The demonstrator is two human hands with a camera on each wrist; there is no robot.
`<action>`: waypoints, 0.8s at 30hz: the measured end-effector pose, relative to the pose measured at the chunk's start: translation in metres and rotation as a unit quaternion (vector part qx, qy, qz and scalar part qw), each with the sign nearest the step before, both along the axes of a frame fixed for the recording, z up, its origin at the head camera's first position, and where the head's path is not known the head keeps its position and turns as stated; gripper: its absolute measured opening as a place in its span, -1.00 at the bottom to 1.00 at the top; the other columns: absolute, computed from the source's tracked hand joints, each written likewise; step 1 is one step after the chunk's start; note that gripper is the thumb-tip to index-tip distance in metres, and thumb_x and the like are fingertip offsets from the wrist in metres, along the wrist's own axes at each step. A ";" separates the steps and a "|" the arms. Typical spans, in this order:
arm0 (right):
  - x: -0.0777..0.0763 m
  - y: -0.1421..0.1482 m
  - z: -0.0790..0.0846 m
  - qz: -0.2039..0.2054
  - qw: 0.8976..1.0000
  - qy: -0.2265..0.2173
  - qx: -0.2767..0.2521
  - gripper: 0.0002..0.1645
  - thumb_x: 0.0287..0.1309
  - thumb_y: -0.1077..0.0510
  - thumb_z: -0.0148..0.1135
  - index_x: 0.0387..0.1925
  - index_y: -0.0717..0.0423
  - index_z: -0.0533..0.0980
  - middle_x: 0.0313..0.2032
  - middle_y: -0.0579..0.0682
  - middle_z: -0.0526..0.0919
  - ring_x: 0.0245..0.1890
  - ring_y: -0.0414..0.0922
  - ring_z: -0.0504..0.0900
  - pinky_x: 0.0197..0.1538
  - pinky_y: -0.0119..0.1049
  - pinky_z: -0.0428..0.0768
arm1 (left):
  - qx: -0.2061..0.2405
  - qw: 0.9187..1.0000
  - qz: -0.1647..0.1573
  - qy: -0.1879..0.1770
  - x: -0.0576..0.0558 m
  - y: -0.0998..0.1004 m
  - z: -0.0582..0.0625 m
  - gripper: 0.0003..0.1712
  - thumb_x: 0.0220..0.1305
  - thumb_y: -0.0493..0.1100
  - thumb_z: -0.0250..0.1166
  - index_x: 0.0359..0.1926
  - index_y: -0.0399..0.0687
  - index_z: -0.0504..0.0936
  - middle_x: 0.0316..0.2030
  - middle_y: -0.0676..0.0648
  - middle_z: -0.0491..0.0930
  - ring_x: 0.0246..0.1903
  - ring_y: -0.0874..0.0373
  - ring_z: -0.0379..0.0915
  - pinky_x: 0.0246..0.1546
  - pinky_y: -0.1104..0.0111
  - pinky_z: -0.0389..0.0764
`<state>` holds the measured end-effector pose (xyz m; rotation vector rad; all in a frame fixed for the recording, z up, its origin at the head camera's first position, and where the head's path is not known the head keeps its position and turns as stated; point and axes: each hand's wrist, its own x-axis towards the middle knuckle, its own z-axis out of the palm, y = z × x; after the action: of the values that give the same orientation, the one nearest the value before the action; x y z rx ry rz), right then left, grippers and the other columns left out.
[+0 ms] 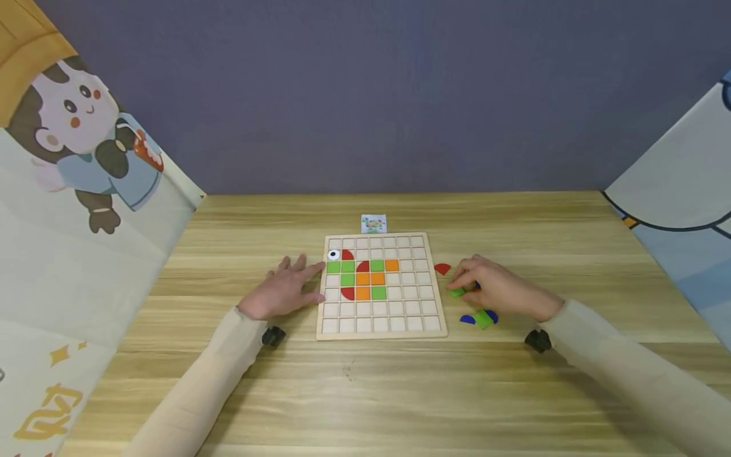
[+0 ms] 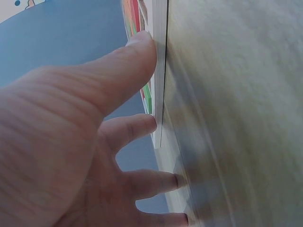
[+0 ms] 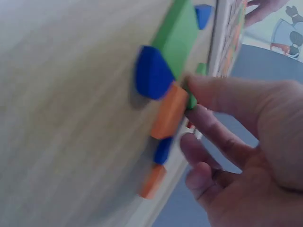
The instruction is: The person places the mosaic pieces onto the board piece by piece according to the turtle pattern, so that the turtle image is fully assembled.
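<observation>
A wooden grid board point(image 1: 404, 309) lies on the table, with green, orange and red pieces and a white eye piece point(image 1: 334, 254) in its upper-left cells. My left hand point(image 1: 281, 291) touches the board's left edge with thumb and index finger, the other fingers spread. That contact shows on the board's side point(image 2: 159, 71) in the left wrist view. To the right of the board, my right hand point(image 1: 495, 287) pinches a green block point(image 3: 191, 98) between thumb and index finger, low over the table. An orange block point(image 3: 170, 111) and a blue block point(image 3: 154, 75) lie close to those fingertips.
A red quarter-round block point(image 1: 442, 269) lies just right of the board. Nearer me are a green block point(image 1: 482, 320) and blue rounded blocks point(image 1: 467, 319). A small picture card point(image 1: 374, 223) lies behind the board. A dark panel point(image 1: 400, 95) stands at the table's back.
</observation>
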<state>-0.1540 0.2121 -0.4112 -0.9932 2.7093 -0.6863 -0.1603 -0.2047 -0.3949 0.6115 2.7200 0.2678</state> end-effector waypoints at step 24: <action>-0.031 -0.078 0.007 0.044 0.998 0.040 -0.027 -0.83 0.02 0.22 0.41 -0.27 0.04 0.71 -0.36 -0.21 0.56 -0.33 -0.22 0.46 -0.26 -0.34 0.49 | 0.000 1.000 -0.001 -0.005 0.001 0.002 0.002 -0.15 0.28 0.25 0.11 0.47 0.08 0.06 0.39 -0.40 -0.14 0.29 -0.52 -0.23 0.09 -0.37 0.02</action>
<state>-0.1847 0.1339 -0.4042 -1.1689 2.7094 -0.7208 -0.1594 -0.2030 -0.3927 0.6121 2.7095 0.2703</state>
